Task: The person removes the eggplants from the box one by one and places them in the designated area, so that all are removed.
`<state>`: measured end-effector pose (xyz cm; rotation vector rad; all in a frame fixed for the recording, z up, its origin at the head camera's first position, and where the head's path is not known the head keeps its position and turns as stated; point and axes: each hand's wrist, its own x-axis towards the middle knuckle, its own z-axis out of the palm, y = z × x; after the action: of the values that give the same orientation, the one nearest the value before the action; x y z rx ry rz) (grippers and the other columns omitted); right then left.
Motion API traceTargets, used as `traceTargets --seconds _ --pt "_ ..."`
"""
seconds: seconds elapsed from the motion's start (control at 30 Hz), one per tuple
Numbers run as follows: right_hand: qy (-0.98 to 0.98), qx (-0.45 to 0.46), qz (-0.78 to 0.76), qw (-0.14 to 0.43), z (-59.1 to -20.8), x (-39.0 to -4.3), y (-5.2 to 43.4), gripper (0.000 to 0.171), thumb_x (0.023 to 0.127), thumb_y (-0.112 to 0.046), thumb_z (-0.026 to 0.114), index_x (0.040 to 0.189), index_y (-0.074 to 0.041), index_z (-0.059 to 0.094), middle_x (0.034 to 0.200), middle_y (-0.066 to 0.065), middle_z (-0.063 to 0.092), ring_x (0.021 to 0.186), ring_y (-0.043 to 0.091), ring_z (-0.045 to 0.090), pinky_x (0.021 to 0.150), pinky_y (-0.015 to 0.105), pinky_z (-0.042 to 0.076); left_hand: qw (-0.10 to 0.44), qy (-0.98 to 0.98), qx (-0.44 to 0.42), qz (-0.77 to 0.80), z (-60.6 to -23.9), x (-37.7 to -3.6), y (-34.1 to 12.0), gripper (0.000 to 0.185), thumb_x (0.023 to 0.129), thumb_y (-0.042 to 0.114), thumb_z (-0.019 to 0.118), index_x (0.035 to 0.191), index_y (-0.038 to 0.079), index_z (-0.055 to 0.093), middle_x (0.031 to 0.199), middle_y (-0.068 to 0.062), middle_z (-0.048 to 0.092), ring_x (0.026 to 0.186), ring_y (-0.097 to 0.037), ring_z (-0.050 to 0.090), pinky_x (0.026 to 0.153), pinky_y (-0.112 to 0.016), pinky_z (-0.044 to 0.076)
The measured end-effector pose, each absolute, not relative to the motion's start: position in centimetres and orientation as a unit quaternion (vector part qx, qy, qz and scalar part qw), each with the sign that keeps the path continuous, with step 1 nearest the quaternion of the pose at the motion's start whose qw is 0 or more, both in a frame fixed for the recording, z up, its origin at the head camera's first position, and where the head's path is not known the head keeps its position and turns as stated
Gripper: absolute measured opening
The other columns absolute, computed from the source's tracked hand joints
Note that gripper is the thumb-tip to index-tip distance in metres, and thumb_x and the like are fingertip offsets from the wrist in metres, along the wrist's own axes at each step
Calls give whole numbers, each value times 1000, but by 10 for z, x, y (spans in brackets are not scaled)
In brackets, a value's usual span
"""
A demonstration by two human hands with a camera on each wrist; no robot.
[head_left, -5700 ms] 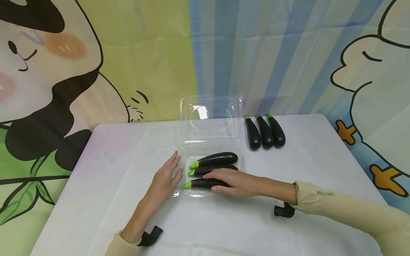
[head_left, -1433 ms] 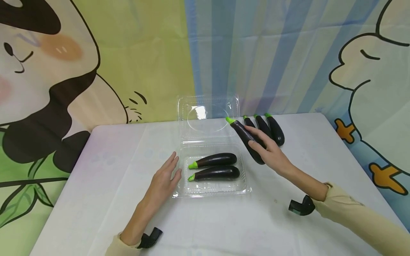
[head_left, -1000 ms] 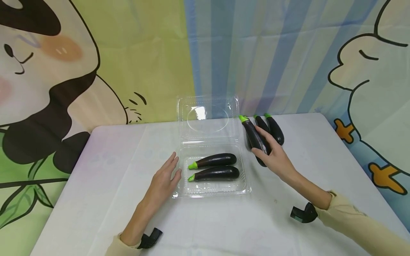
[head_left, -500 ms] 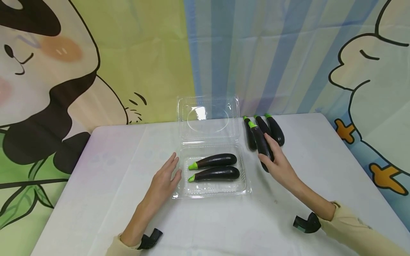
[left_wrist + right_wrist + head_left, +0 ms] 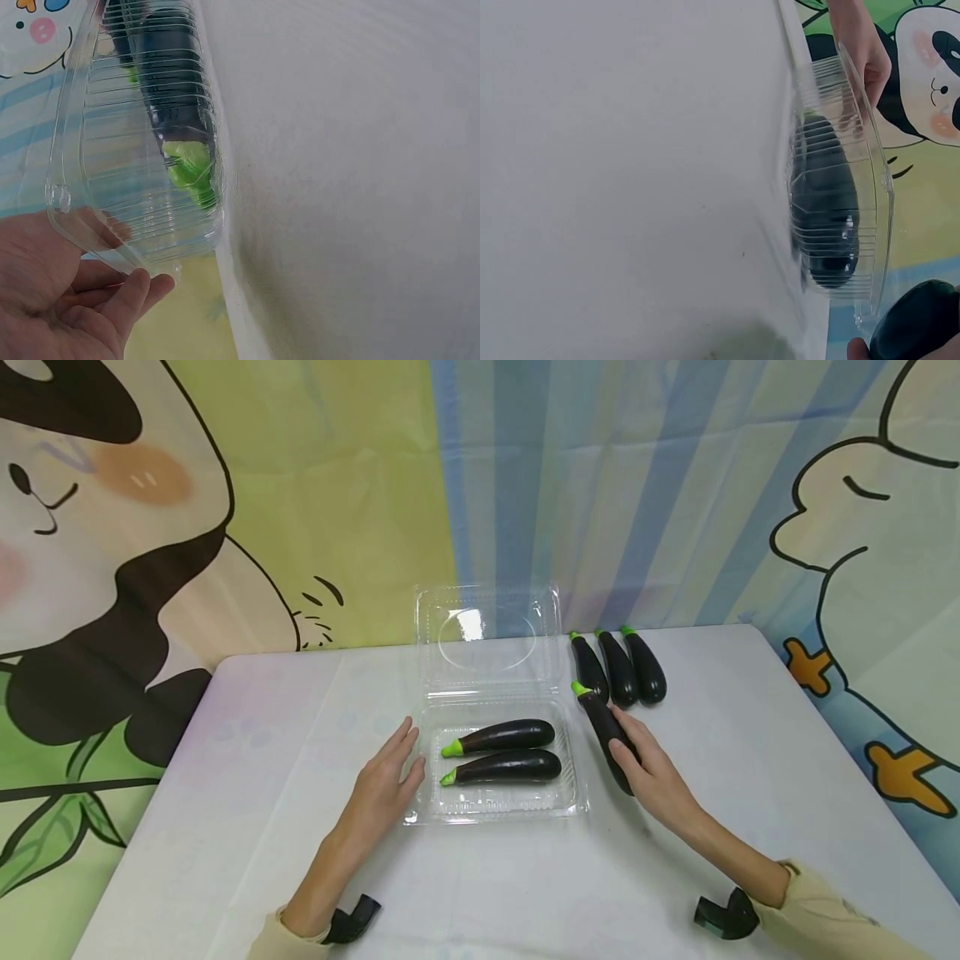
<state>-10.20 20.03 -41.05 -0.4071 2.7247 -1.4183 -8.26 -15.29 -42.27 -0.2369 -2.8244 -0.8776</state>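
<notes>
Eggplant (image 5: 609, 735) lies on the counter (image 5: 262, 760) beside the clamshell box (image 5: 501, 804), my right hand (image 5: 651, 768) curled around it; left hand (image 5: 382, 781) rests flat, fingers straight, against the box edge so it doesn't slide

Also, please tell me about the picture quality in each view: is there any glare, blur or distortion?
Head view: sharp and evenly lit, with a bright glare patch on the open lid of the clear box. Left wrist view: the box ribs are crisp, but the left hand looks soft. Right wrist view: the table is pale and featureless, and the eggplant at the corner is blurred.
</notes>
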Motion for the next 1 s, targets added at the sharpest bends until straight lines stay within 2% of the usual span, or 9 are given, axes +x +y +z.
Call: traceTargets --seconds 0.1,0.17,0.27,0.47,0.53,0.63,0.7,0.77,1.0 --pt "877 -128 -462 28 -414 -97 203 51 100 -29 31 148 -19 18 153 9 20 140 31 21 110 22 27 89 -949 -81 -292 -423 -83 -153 48 90 16 55 134 -1 45 146 -12 37 130 -27 43 102 -41 42" --pt "877 -126 -463 30 -418 -94 205 49 101 -29 30 148 -21 17 154 8 20 140 31 21 103 4 22 93 -948 -82 -292 -423 -82 -154 49 89 16 56 133 -1 45 146 -12 37 129 -27 44 102 -41 42" --pt "880 -116 -459 27 -424 -90 207 49 100 -30 31 147 -19 21 152 9 24 139 32 24 94 -5 18 100 -948 -85 -291 -423 -83 -154 49 89 15 57 133 -2 46 145 -13 38 129 -27 45 101 -41 42" --pt "895 -100 -436 7 -432 -86 208 48 100 -29 33 145 -12 28 149 12 30 136 32 29 97 -1 19 98 -948 -83 -292 -422 -83 -154 49 88 15 58 133 -1 46 145 -12 39 129 -27 44 102 -41 42" --pt "896 -106 -432 4 -434 -85 207 48 100 -26 32 145 -9 27 148 15 29 136 34 29 102 4 21 97 -948 -83 -292 -423 -83 -154 49 88 14 58 133 -1 45 145 -12 39 129 -27 44 102 -41 41" --pt "897 -117 -426 -1 -437 -83 206 46 100 -21 31 144 -6 28 147 20 26 135 39 27 112 29 27 96 -948 -83 -292 -422 -83 -154 49 88 15 58 133 -1 45 145 -12 39 129 -27 44 102 -41 41" --pt "900 -120 -419 -4 -439 -83 206 45 100 -19 31 144 -5 29 147 23 25 135 42 27 108 49 29 95 -948 -82 -293 -422 -83 -153 49 88 15 58 133 -1 45 145 -12 38 129 -27 44 102 -41 41" --pt "901 -119 -416 -6 -440 -82 205 45 100 -18 31 143 -3 30 146 24 25 134 43 27 103 59 28 95 -948 -81 -294 -422 -82 -153 49 88 15 58 133 -1 45 146 -12 38 129 -27 44 102 -41 41" --pt "905 -117 -408 -6 -442 -81 201 47 100 -19 33 142 2 28 146 29 21 132 48 26 102 63 27 100 -948 -83 -290 -421 -82 -152 49 88 15 58 133 -2 46 145 -13 39 129 -27 45 101 -41 42"
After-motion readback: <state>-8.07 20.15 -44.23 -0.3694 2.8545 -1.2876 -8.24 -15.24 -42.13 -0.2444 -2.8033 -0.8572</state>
